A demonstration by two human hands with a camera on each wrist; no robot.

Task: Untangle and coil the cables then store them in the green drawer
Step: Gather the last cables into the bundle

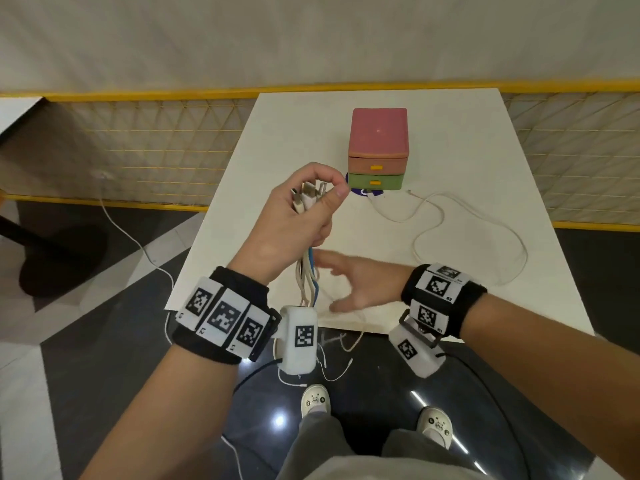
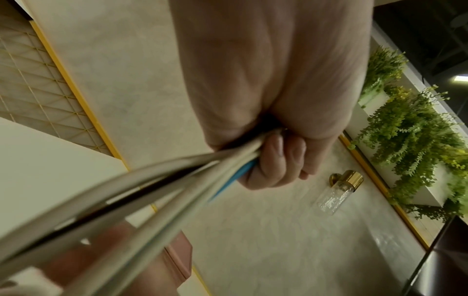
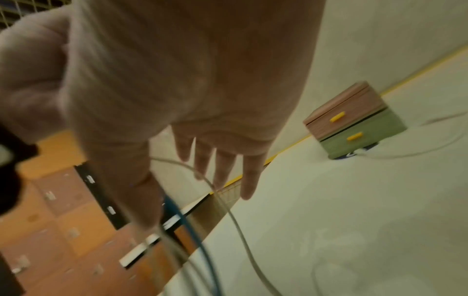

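My left hand is raised above the table's near left part and grips a bundle of cables, white ones and a blue one. Their plugs stick out above the fist, and the cords hang past the table's front edge. The left wrist view shows curled fingers round the cords. My right hand, blurred, reaches from the right at the hanging cords with straight fingers; whether it touches them is unclear. The green drawer is closed, at the bottom of a small chest.
A pink drawer sits closed above the green one. One long white cable lies loose on the white table, from the chest to the right. More cords hang over the front edge to the floor. A yellow mesh fence stands behind.
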